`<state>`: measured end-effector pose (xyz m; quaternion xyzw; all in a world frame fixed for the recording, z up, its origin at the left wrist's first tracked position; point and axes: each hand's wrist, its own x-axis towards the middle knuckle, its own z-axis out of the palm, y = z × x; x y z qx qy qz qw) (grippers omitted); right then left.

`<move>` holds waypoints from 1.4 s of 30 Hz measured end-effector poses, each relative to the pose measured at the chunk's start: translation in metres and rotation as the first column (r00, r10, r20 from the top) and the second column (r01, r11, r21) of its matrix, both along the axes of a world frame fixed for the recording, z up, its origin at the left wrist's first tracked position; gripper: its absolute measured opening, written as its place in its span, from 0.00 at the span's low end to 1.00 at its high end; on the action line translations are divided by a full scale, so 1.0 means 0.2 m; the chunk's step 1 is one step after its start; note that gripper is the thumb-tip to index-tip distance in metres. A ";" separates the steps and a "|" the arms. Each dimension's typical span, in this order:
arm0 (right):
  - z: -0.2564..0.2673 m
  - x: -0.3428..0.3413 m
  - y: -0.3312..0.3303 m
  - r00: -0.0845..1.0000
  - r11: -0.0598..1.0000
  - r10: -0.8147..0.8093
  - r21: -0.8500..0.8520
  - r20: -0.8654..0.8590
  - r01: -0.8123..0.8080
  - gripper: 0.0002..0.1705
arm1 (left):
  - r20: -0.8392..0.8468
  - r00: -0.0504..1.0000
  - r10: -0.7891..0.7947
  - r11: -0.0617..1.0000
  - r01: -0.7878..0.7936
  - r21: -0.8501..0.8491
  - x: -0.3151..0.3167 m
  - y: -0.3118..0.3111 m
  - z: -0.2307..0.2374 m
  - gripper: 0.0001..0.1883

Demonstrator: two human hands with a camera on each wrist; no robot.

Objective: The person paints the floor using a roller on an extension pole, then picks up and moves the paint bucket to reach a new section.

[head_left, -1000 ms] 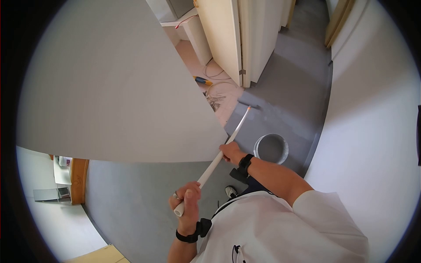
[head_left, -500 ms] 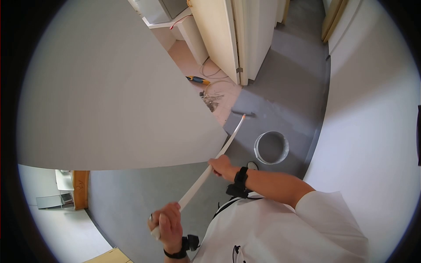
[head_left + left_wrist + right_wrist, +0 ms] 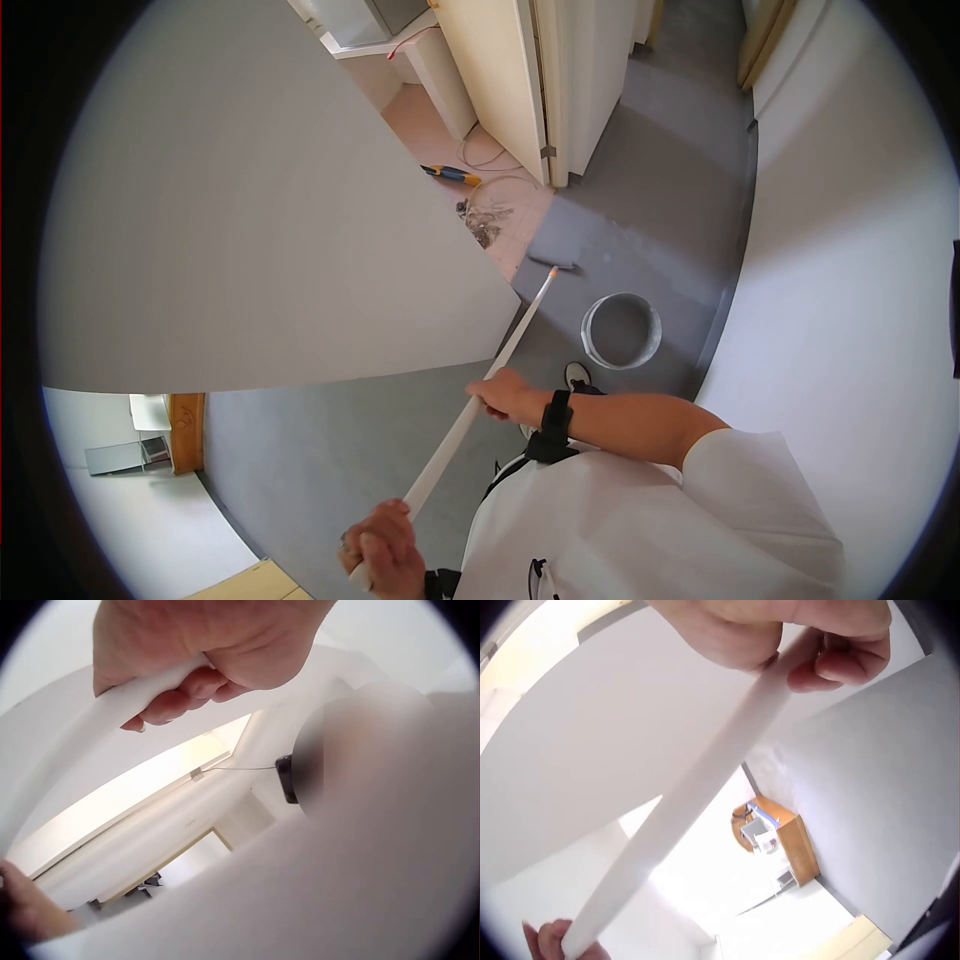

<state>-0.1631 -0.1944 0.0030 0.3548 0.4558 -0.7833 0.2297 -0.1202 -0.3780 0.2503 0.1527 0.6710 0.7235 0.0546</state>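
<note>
1. Smooth grey floor [image 3: 680, 180], edged by pink floor [image 3: 412, 112].
2. Straight white pole [image 3: 440, 465] slants from the person [image 3: 650, 520] toward that edge.
3. Round, pale-rimmed bucket [image 3: 657, 332].
4. Left hand [image 3: 383, 552] clamps the pole's near end, right hand [image 3: 505, 393] farther up.
5. Crosswise roller [image 3: 566, 267] at the tip, near that edge, closer to the person than before.

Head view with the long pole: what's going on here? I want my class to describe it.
Someone in a white shirt holds a long, round white pole: the left hand grips it near its end, the right hand farther along. At the far end, a narrow dark crossbar appears to rest on the smooth grey floor. A round whitish bucket stands open nearby, untouched by either hand.
</note>
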 end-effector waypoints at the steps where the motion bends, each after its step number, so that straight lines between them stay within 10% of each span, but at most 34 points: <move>1: 0.02 -0.01 0.01 1.000 1.000 -0.002 -0.002 0.001 0.002 0.18 | -0.017 0.996 0.091 0.996 -0.091 0.011 0.01 0.02 0.04 0.18; 13: -0.21 0.07 0.50 0.998 0.945 0.035 0.327 -0.049 -0.018 0.18 | -0.095 0.990 -0.100 0.992 0.093 -0.080 -0.03 0.46 -0.12 0.18; 15: -0.29 0.21 0.52 0.920 0.446 0.270 0.884 -0.285 0.143 0.28 | -0.140 0.985 -0.104 0.976 0.074 -0.206 0.02 0.51 -0.06 0.18; 18: -0.32 0.30 0.58 0.767 0.261 0.557 0.944 -0.320 0.204 0.37 | -0.260 0.958 -0.119 0.953 0.038 -0.299 0.14 0.62 0.07 0.15; 21: -0.41 0.23 0.61 0.866 0.445 0.390 0.888 -0.313 0.121 0.30 | -0.163 0.939 -0.302 0.930 0.253 -0.266 0.18 0.77 0.28 0.20; 28: -0.35 0.14 0.79 0.859 0.461 0.462 0.887 -0.220 -0.020 0.20 | -0.206 0.961 -0.185 0.982 0.187 -0.010 0.12 0.97 0.30 0.21; 30: -0.38 0.10 0.86 0.873 0.394 0.454 0.919 -0.176 -0.020 0.19 | -0.336 0.942 -0.001 0.969 -0.082 -0.231 0.10 0.96 0.23 0.13; 33: -0.41 0.08 0.97 0.875 0.380 0.454 0.925 -0.169 -0.019 0.19 | -0.194 0.955 0.226 0.963 -0.249 -0.102 0.05 1.07 0.15 0.12; 34: -0.44 0.07 0.99 0.874 0.382 0.455 0.924 -0.171 -0.018 0.19 | -0.148 0.986 -0.075 0.995 0.064 -0.080 -0.01 1.04 0.14 0.13; 39: -0.64 -0.04 0.98 0.870 0.360 0.471 0.932 -0.144 -0.040 0.18 | -0.080 0.991 -0.105 0.994 0.102 -0.041 -0.03 1.07 0.07 0.12; 42: -0.57 0.02 0.88 0.839 0.393 0.523 0.916 -0.150 -0.081 0.17 | -0.246 0.950 0.191 0.927 -0.257 -0.273 0.08 1.03 0.15 0.13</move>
